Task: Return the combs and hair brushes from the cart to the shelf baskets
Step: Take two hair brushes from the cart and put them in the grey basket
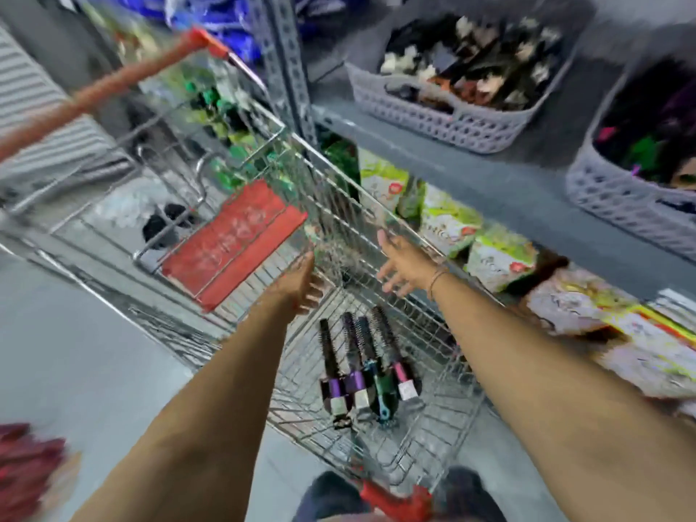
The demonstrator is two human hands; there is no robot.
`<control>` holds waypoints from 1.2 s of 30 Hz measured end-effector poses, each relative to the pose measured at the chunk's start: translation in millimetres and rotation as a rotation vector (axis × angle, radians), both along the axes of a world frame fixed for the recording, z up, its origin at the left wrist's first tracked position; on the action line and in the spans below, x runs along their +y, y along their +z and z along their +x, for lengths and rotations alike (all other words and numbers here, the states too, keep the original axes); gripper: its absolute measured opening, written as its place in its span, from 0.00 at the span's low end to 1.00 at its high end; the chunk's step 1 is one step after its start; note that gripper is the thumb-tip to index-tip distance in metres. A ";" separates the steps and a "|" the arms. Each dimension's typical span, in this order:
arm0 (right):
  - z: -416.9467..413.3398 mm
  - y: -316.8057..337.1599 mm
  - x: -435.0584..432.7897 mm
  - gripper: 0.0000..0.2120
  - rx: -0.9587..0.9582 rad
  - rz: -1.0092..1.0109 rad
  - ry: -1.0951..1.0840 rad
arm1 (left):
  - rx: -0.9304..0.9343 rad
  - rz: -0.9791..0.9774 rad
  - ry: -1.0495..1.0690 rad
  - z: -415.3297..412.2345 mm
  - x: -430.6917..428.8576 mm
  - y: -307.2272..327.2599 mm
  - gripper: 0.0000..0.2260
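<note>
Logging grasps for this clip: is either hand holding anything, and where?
Nothing is held. The left hand and right hand are open above the cart; the round brushes lie untouched.

No text can be read; print on the green packets [448, 220] is blurred.

Motion-blurred cart [339, 227]; right basket [617, 197] cut off at frame edge.

Cart [444, 438]: left of the shelf, just beside it.
Brushes [367, 365]: four side by side on the cart floor, near end.
Baskets: near basket [617, 197] and far basket [444, 118] on the shelf [501, 190], right of the cart.
Packets [497, 259]: under that shelf.
Hands: left hand [303, 286] and right hand [403, 267] over the cart, beyond the brushes.
</note>
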State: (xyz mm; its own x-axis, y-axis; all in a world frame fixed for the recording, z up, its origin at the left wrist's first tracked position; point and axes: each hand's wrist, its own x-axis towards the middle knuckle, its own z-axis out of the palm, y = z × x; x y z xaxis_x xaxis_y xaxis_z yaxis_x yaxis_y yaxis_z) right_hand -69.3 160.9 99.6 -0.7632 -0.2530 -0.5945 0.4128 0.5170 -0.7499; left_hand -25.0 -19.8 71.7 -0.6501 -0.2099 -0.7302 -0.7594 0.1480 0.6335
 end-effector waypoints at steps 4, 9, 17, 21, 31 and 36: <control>-2.5 -61.6 -3.9 0.29 -0.103 0.156 0.053 | -0.074 -0.067 -0.006 1.5 -12.3 -54.7 0.29; 11.8 -146.2 7.8 0.32 -0.217 0.448 0.267 | -0.198 -0.138 -0.106 4.2 1.1 -129.7 0.23; 58.9 -239.5 18.5 0.31 -0.315 0.476 0.107 | -0.263 -0.392 -0.264 31.9 74.7 -197.6 0.34; 46.2 -237.3 19.6 0.22 -0.139 0.596 0.160 | -0.282 -0.462 -0.129 32.4 80.0 -203.3 0.43; 22.1 -226.6 13.4 0.27 0.082 0.707 0.498 | -0.333 -0.299 -0.023 24.1 62.2 -217.0 0.30; 15.5 -229.9 24.3 0.14 -0.053 0.446 -0.131 | -0.253 -0.104 0.234 22.0 40.0 -225.2 0.20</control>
